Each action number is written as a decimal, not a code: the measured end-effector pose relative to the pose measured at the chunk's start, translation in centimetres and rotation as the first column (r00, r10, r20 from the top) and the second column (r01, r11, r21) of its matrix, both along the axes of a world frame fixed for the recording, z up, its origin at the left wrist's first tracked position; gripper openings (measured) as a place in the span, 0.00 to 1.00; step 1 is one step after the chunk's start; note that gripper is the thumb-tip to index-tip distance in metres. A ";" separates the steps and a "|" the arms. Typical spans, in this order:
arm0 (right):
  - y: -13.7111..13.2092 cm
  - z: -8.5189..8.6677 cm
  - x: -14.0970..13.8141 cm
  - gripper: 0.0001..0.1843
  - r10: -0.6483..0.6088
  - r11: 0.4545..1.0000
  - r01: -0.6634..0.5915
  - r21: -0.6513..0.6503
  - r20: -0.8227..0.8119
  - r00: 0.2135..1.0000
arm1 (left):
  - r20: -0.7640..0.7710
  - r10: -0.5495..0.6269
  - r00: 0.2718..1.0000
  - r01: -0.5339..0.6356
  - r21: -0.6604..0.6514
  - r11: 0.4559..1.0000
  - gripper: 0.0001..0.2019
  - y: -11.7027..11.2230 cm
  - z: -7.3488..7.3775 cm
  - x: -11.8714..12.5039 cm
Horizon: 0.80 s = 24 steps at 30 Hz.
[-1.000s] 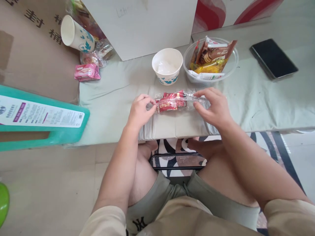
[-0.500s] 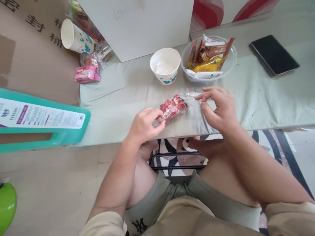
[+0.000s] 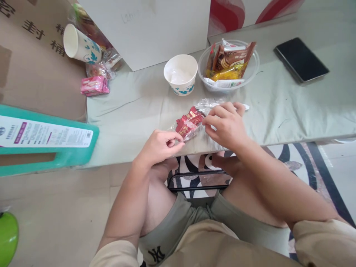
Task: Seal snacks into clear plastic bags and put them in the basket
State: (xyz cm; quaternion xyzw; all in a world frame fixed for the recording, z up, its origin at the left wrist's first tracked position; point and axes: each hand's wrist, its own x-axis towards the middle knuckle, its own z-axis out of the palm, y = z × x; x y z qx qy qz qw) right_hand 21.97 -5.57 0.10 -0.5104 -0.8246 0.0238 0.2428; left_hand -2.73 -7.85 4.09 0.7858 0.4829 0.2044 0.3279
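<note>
A clear plastic bag (image 3: 204, 104) with shiny red packets (image 3: 190, 121) inside lies near the front edge of the cloth-covered surface. My left hand (image 3: 160, 147) is closed at the bag's lower left end, thumb and fingers pinching the film. On the opposite side my right hand (image 3: 227, 124) is curled over the bag, its thumb and fingertips closed on the plastic beside the red packets. Part of the bag is hidden under this hand. A small white object (image 3: 246, 106) pokes out beyond its knuckles; I cannot make out what it is.
Behind the bag stand a paper cup (image 3: 183, 89) and a clear plastic bowl (image 3: 255, 70) of wrapped snacks. A phone (image 3: 302, 59) lies at right. Leftward are a tilted paper cup (image 3: 83, 46), a pink packet (image 3: 94, 85), a cardboard box (image 3: 41, 74) and a green-handled container (image 3: 75, 157).
My right hand has moved left and slightly down, from the bag's far right end to beside the red packets. My left hand stays at the bag's left end.
</note>
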 end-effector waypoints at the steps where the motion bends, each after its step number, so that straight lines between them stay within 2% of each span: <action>1: 0.0 0.1 0.1 0.11 0.014 1.000 -0.014 0.002 -0.015 1.000 | 0.017 -0.004 1.000 0.004 0.006 1.000 0.05 -0.1 0.0 0.0; 6: 0.0 0.5 0.9 0.09 0.053 0.998 -0.055 -0.029 -0.058 0.997 | 0.066 -0.030 0.997 0.025 0.070 0.997 0.05 -0.2 0.1 0.0; 8: 0.0 0.5 1.1 0.09 0.064 0.997 -0.067 -0.044 -0.064 0.996 | 0.094 -0.007 0.996 0.003 0.039 0.999 0.05 -0.1 0.2 0.1; 10: -0.1 0.6 1.3 0.10 0.086 0.995 -0.089 -0.049 -0.062 0.994 | 0.106 0.046 0.993 -0.044 -0.026 0.999 0.10 0.0 0.3 0.1; 13: -0.3 0.7 1.2 0.12 0.131 0.991 -0.133 -0.030 -0.065 0.989 | 0.030 0.174 0.984 -0.171 -0.083 0.982 0.19 0.4 0.3 0.1; 15: -0.6 0.9 1.0 0.14 0.153 0.988 -0.153 -0.003 -0.065 0.986 | -0.062 0.239 0.969 -0.243 -0.072 0.967 0.18 0.7 0.2 0.0; 20: -1.5 1.3 0.4 0.18 0.225 0.973 -0.226 0.039 0.033 0.974 | -0.274 0.211 0.938 -0.240 -0.077 0.968 0.14 1.0 -0.3 -0.5; 22: -2.0 1.5 0.2 0.16 0.250 0.967 -0.253 0.033 0.077 0.965 | -0.288 0.212 0.934 -0.247 -0.090 0.965 0.10 1.1 -0.5 -0.5; 24: -2.6 1.7 -0.2 0.14 0.279 0.957 -0.284 0.062 0.080 0.957 | -0.240 0.272 0.932 -0.297 -0.076 0.952 0.09 1.3 -0.7 -0.5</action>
